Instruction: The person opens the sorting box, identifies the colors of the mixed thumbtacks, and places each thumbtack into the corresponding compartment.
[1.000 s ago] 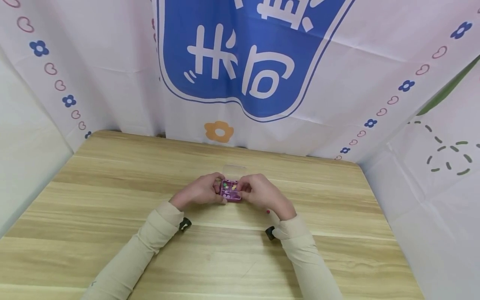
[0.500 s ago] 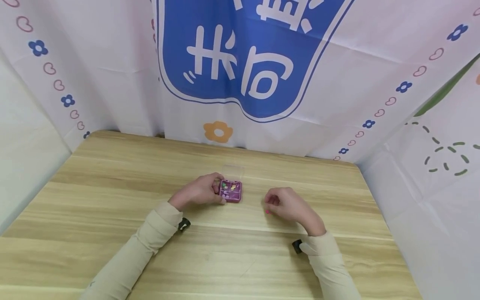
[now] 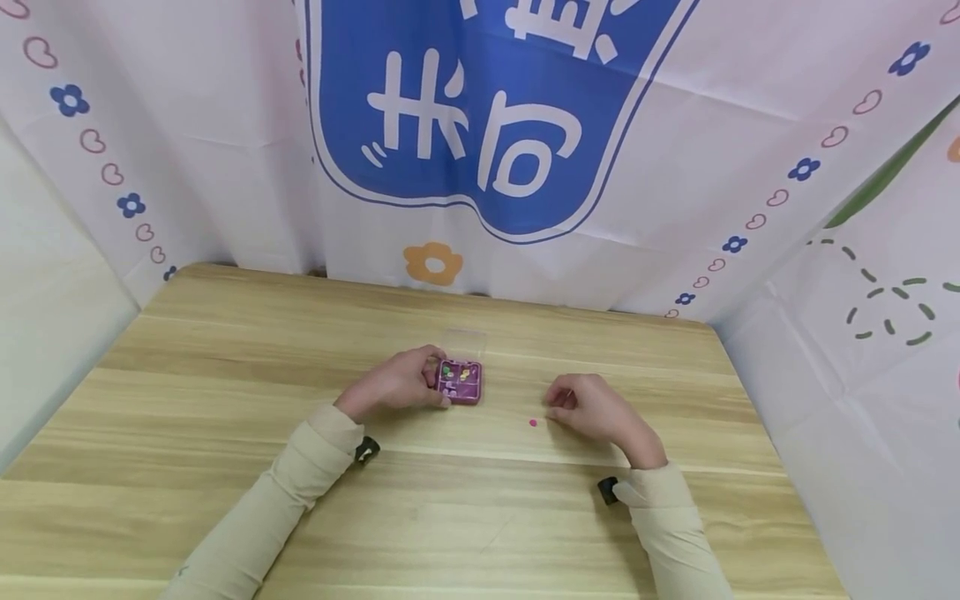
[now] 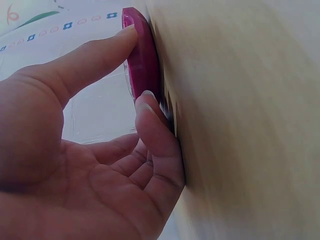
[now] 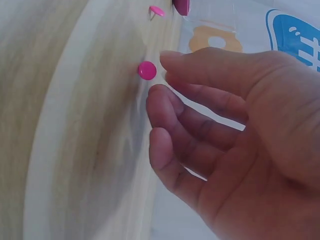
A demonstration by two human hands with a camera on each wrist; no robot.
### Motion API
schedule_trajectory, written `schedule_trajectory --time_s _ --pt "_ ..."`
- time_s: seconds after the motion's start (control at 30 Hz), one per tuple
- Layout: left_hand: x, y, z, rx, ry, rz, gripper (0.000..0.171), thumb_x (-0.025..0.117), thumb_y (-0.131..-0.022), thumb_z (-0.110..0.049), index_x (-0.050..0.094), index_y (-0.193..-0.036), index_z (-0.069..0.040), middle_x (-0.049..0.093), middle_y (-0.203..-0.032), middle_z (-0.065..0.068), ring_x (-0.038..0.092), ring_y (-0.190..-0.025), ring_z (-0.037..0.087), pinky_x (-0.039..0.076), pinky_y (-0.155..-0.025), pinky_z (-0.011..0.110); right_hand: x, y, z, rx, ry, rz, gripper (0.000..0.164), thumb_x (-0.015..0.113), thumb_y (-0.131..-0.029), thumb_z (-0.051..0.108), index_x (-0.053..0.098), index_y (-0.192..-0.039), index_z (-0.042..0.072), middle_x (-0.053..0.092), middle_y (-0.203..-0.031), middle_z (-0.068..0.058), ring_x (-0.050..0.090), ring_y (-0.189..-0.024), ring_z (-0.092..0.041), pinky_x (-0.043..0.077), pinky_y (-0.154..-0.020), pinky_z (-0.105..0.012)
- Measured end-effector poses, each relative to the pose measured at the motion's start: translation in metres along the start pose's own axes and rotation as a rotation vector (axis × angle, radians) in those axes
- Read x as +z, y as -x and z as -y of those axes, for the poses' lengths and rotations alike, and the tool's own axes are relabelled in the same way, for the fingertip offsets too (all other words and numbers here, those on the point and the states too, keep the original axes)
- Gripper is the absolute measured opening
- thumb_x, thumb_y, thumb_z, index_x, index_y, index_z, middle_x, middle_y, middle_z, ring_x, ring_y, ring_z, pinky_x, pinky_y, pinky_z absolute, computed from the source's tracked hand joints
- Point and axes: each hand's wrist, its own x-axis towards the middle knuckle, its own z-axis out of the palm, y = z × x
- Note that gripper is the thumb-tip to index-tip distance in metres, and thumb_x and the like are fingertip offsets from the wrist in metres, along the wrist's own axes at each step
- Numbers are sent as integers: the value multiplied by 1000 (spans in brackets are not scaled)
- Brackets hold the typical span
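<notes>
A small purple compartment box [image 3: 469,392] lies on the table, its clear lid [image 3: 465,340] folded back. Green, yellow and pale pieces sit in some of its compartments. My left hand [image 3: 399,379] grips the box's left side; the left wrist view shows the thumb [image 4: 100,57] on the purple wall [image 4: 145,60] and fingertips at its lower end. Curved fingers and a gap from the thumb mark my right hand [image 3: 594,407], right of the box. Near those fingertips is a pink thumbtack [image 5: 147,70]. Another pink thumbtack [image 5: 156,10] lies nearer the box, its pin showing.
The wooden table [image 3: 420,517] reaches back to a printed cloth [image 3: 262,192] hanging behind it. White cloth [image 3: 840,400] also borders the right side. Each wrist carries a black camera mount, such as the one on the left [image 3: 367,451].
My right hand has left the box and moved right to the pink thumbtacks, then slightly farther right, uncovering one. My left hand stays on the box.
</notes>
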Motion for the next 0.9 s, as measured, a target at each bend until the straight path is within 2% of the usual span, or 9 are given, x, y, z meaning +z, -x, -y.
schedule_trajectory --time_s 0.23,0.47,0.73,0.9 --pt "2 -1 1 -3 0 0 80 84 -67 -22 42 -134 -7 59 -92 9 56 -78 21 49 -72 38 -2 4 -4 9 -22 59 12 74 -80 7 66 -89 8 63 -76 0 57 -70 -14 52 -65 -35" --pt "1 -1 0 -8 -2 -6 79 84 -67 -20 43 -133 -7 59 -92 10 56 -78 21 49 -72 38 -1 3 -7 25 -14 55 8 73 -80 6 68 -79 12 65 -75 2 57 -68 -10 52 -65 -35" --pt "0 -1 0 -4 -9 -5 79 84 -67 -21 43 -133 -7 58 -91 9 55 -78 21 49 -72 38 -1 3 -10 57 -23 68 5 74 -80 9 70 -79 12 65 -72 4 57 -66 -11 51 -63 -34" --pt "0 -1 0 -3 -6 -4 79 84 -67 -21 43 -133 -7 58 -91 10 55 -77 22 49 -71 38 0 3 -10 99 -19 76 6 75 -79 11 70 -77 13 64 -68 5 56 -61 -10 50 -56 -32"
